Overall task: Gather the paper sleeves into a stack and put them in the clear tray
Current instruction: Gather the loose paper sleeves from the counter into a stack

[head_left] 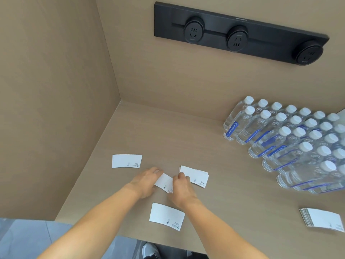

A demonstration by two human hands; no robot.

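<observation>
Tan wood-look laminate covers the counter [168,131] and the 2 walls that meet at its far left corner. On the back wall hangs a black power track [240,32] with 3 round sockets; the rightmost socket runs close to the frame edge. At the right, a block of clear water bottles [291,144] with white caps and blue labels stands in rows, cut off by the right edge so their count cannot be told.

Near the lower right edge lies a thick stack of paper sleeves [323,219], its right end cropped. A thinner pile of sleeves [197,175] lies just right of the hands, partly hidden by the right hand. 1 single sleeve [166,216] lies flat between the forearms, and another single sleeve [127,161] lies flat to the left, apart from the rest.

Both hands hold 1 tilted sleeve [165,182] between them at the middle of the counter. Left hand [146,181] has fingers curled, pinching its left end; right hand [182,187] is closed on its right end, fingertips hidden behind the knuckles. Whether this is 1 sleeve or several pressed together is hard to tell.

A grey shoe [150,250] shows below the counter edge on the grey floor. No clear tray appears in view.
</observation>
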